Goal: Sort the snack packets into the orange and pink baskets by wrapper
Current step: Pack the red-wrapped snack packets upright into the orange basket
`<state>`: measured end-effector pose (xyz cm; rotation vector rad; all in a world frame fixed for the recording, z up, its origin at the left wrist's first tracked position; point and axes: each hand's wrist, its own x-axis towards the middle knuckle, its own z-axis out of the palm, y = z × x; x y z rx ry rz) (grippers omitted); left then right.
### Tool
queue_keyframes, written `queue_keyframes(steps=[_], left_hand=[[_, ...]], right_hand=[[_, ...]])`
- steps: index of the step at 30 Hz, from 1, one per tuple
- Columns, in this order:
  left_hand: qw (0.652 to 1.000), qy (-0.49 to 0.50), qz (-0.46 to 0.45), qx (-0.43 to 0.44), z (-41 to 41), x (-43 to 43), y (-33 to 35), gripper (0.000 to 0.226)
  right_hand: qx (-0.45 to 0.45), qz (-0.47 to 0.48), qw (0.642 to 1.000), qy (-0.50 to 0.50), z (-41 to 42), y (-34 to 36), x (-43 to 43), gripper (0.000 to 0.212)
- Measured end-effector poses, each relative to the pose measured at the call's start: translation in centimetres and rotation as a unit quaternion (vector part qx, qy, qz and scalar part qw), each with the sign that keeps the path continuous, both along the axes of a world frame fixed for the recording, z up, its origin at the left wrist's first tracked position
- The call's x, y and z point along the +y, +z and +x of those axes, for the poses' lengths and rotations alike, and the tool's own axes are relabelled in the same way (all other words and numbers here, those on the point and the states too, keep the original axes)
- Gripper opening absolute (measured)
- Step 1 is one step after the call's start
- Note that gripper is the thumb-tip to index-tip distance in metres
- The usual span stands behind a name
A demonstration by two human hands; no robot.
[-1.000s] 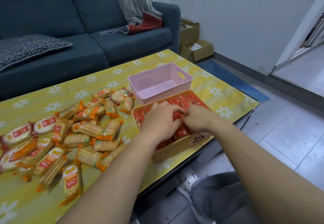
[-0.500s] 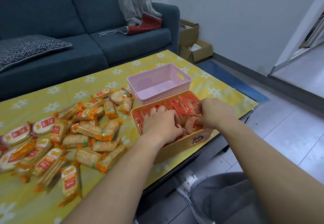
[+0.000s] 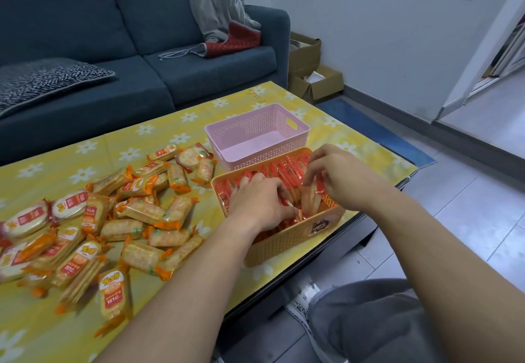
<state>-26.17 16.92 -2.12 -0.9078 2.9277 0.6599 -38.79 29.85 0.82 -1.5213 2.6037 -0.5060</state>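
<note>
Left hand (image 3: 257,206) and right hand (image 3: 338,181) pinched red-wrapped snack packets (image 3: 287,168) in the orange lattice plastic basket (image 3: 284,242) near the surface's (image 3: 369,155) 4 o'clock edge, where a shove risked tipping it off.

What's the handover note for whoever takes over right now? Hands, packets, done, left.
Left hand: in the orange basket, fingers curled on red packets.
Right hand: pinching upright red packets toward the basket's right end.
Done: red packets fill the orange basket, mostly standing in rows.
Left: the pink basket shows no packets. The loose pile of mostly orange-wrapped packets lies on the table, left of the baskets, probably bound for pink.
</note>
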Motion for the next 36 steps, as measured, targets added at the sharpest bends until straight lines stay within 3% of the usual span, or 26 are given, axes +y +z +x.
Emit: queue_keyframes(steps=[4, 8, 10, 13, 16, 19, 25, 31, 36], left_hand=[[1.000, -0.007, 0.007, -0.002, 0.1, 0.0, 0.1, 0.035], [1.000, -0.009, 0.007, -0.005, 0.0, -0.1, 0.1, 0.033], [1.000, -0.011, 0.002, -0.008, 0.0, -0.1, 0.0, 0.034], [1.000, -0.012, 0.001, -0.011, -0.1, -0.2, -0.1, 0.036], [1.000, -0.012, -0.003, -0.003, -0.2, -0.2, -0.1, 0.036], [1.000, -0.011, -0.002, -0.001, -0.2, -0.3, -0.2, 0.034], [1.000, -0.016, -0.008, -0.018, -0.4, -0.3, -0.3, 0.026], [0.997, -0.037, 0.058, 0.047, -0.3, -1.5, -0.6, 0.034], [0.996, -0.045, -0.048, 0.056, 0.5, -0.5, -1.3, 0.041]], right_hand=[[-0.081, 0.001, 0.997, 0.011, 0.7, -0.4, -0.6, 0.049], [-0.133, -0.041, 0.990, -0.029, 1.3, -0.3, -0.9, 0.021], [-0.110, -0.017, 0.993, -0.023, 1.8, -1.1, -1.3, 0.011], [-0.115, 0.008, 0.992, -0.051, 2.1, -2.0, -1.6, 0.032], [-0.126, -0.043, 0.987, -0.095, 1.6, -0.9, -1.3, 0.038], [-0.130, -0.053, 0.986, -0.085, 1.5, -0.8, -1.1, 0.026], [-0.128, 0.050, 0.990, -0.020, 2.1, -2.8, -1.9, 0.022], [-0.125, 0.013, 0.988, -0.093, 1.7, -3.0, -2.1, 0.013], [-0.034, 0.089, 0.988, -0.120, 3.7, -2.6, -2.9, 0.010]])
